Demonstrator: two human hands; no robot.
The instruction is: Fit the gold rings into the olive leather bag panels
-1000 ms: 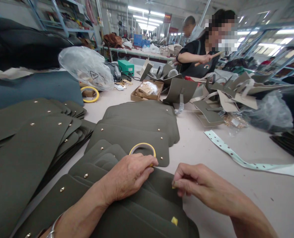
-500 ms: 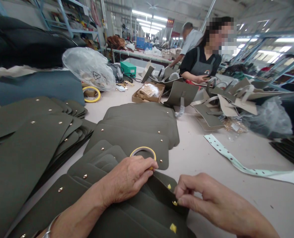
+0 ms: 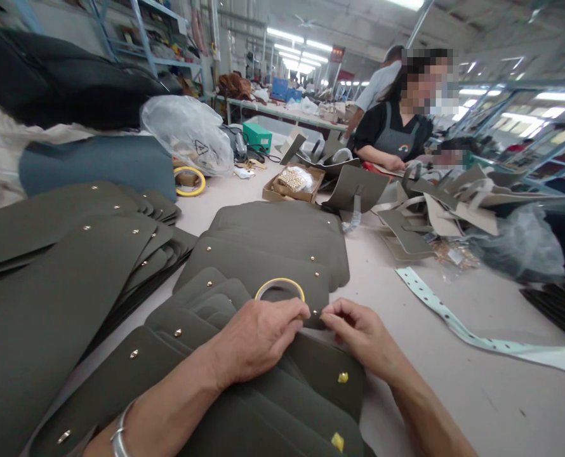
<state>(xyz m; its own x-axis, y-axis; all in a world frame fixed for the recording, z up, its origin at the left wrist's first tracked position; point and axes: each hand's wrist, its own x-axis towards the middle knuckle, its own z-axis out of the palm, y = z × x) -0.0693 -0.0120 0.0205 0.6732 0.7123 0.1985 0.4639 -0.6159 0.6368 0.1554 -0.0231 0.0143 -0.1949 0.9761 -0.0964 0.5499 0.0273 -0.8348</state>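
My left hand [image 3: 263, 333] is closed on the near edge of a yellow tape roll [image 3: 280, 282], above overlapping dark green panels [image 3: 263, 412] with metal studs. Just right of it, my right hand [image 3: 353, 327] is pinched at the fingertips; whatever is between them is too small to make out. Two yellow tape bits, one [image 3: 343, 377] on an upper panel and another [image 3: 338, 442] lower down, stick near the panels' right edges. More studded panels [image 3: 263, 222] lie beyond the roll.
Another panel stack [image 3: 73, 273] fills the left side. A dotted pale green strip [image 3: 454, 324] lies at right. Farther back are a cardboard box [image 3: 269, 190], a second tape roll [image 3: 190, 192], a plastic bag [image 3: 187, 133] and a person [image 3: 397, 136] handling pieces.
My right hand has let go of the panel edge and moved up beside my left hand. The lifted panel corner now lies flat, and the view has shifted slightly.
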